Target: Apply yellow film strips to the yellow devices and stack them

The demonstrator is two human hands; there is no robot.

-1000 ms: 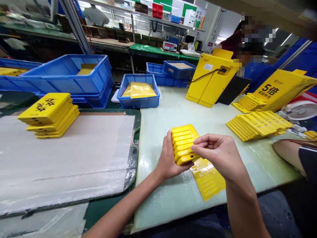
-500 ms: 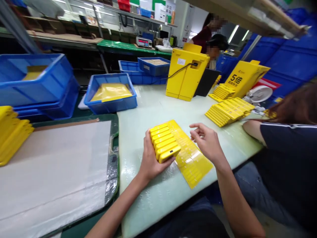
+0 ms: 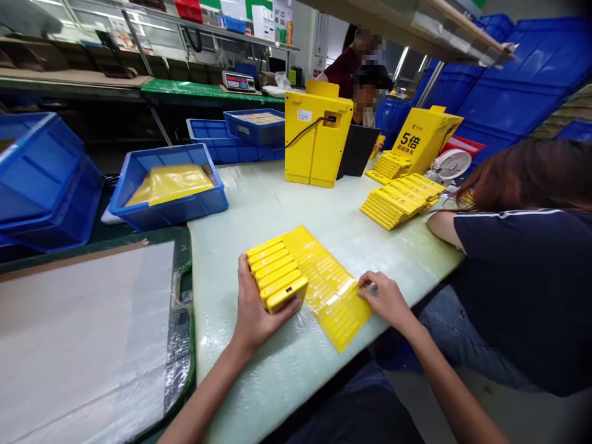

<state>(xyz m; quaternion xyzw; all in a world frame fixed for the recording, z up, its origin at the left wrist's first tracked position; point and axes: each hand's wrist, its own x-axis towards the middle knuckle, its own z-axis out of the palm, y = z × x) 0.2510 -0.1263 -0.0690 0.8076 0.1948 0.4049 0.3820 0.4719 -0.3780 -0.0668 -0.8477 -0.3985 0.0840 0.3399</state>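
Far left: a flat board under crinkled clear film, edged in dark green. Beyond it sits a ribbed blue plastic crate, then a shallow blue tray holding a glossy yellow film pack.

Centre: a pale, film-covered surface carries the work. The left hand wraps a stack of yellow power-bank cases, its fingers closed firmly around the near end. The cases are smooth moulded plastic with rounded edges; the top one shows a small dark port. The stack sits just beside a flat sheet of yellow strips under shiny clear film, which lies on the surface. The right hand is on that sheet's near edge, its fingers loosely curled and narrow, holding nothing that I can make out.

Further right: a tall yellow display stand, squared stacks of yellow cases, and a co-worker's bare arm below a dark T-shirt.

Step in hand, as judged: stack held in one hand while the other works the sheet. The next move appears to call for a firm hold on that slick film edge.
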